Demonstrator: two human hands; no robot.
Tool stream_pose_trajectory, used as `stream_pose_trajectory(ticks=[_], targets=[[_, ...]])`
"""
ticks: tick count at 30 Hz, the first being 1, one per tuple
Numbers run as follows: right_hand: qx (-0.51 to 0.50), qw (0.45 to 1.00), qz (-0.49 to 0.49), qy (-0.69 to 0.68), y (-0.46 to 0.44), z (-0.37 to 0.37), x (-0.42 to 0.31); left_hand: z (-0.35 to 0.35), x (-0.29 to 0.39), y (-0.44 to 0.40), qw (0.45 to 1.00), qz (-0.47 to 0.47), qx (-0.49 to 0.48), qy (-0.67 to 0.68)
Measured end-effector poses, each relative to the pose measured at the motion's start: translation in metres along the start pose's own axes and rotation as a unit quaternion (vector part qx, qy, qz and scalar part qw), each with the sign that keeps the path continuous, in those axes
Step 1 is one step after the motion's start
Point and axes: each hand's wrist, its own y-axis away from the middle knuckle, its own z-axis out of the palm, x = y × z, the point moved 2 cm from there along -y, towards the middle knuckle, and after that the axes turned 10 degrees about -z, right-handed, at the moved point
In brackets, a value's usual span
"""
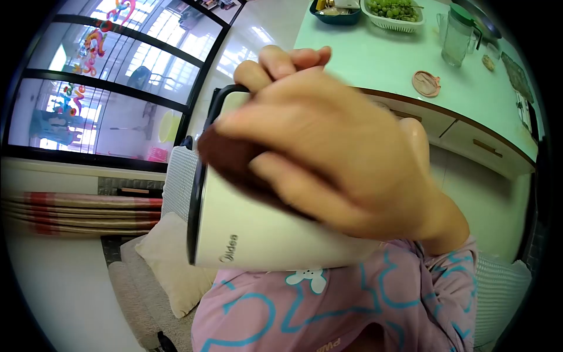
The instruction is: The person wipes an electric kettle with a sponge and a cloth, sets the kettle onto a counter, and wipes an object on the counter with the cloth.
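Observation:
A cream appliance body with "Midea" lettering and a black rim is tilted on its side before my chest. Its exact kind does not show. My right hand, blurred by motion, reaches in from the right and presses a dark brown cloth against its side, thumb below and fingers above. The fingers of my left hand curl over the far upper edge; the rest of that hand is hidden behind the right one.
Beyond lies a pale counter with a basket of green grapes, a dark green tray, a green-lidded pitcher and a pink round item. A cushion lies at left, near a black-framed glass partition.

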Motion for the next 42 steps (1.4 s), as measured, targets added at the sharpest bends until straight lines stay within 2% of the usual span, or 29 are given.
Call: stream_pose_trajectory(ticks=[4, 8, 9, 11, 12, 15, 18, 19, 22, 25, 30, 40, 42], targets=[[-0.036, 0.998, -0.043, 0.029, -0.001, 0.019, -0.009, 0.016, 0.005, 0.004, 1.000, 0.010, -0.021, 0.001], [-0.213, 0.972, 0.065, 0.069, 0.002, -0.012, -0.030, 0.000, 0.011, -0.006, 0.955, -0.020, -0.194, 0.225], [-0.247, 0.960, 0.078, 0.102, 0.009, -0.021, -0.031, -0.001, 0.016, -0.005, 0.940, -0.031, -0.205, 0.270], [-0.237, 0.960, 0.054, 0.136, 0.025, -0.032, -0.028, 0.001, 0.019, -0.003, 0.901, -0.029, -0.172, 0.397], [-0.232, 0.960, 0.042, 0.153, 0.032, -0.038, -0.027, 0.000, 0.025, -0.006, 0.929, -0.079, -0.213, 0.293], [-0.307, 0.942, 0.088, 0.107, 0.040, -0.063, -0.028, 0.011, 0.026, -0.001, 0.964, -0.123, -0.195, 0.129], [-0.321, 0.930, 0.107, 0.144, 0.049, -0.069, -0.027, 0.010, 0.015, -0.003, 0.956, -0.069, -0.225, 0.176], [-0.250, 0.956, 0.094, 0.122, 0.046, -0.067, -0.028, 0.008, 0.014, -0.002, 0.958, -0.069, -0.223, 0.167], [-0.144, 0.981, 0.082, 0.100, 0.035, -0.050, -0.038, 0.007, 0.007, -0.002, 0.965, -0.077, -0.210, 0.140], [-0.142, 0.988, 0.066, 0.014, 0.022, -0.038, -0.035, 0.005, -0.002, 0.000, 0.970, -0.087, -0.191, 0.118], [-0.144, 0.989, 0.006, -0.043, 0.008, -0.028, -0.021, -0.002, -0.009, 0.002, 0.979, -0.097, -0.159, 0.085], [-0.152, 0.987, -0.014, -0.059, 0.012, -0.028, -0.018, -0.003, -0.024, 0.002, 0.984, -0.119, -0.124, 0.047], [-0.186, 0.981, 0.007, -0.059, 0.017, -0.028, -0.018, -0.004, -0.025, 0.002, 0.985, -0.122, -0.118, 0.041]])
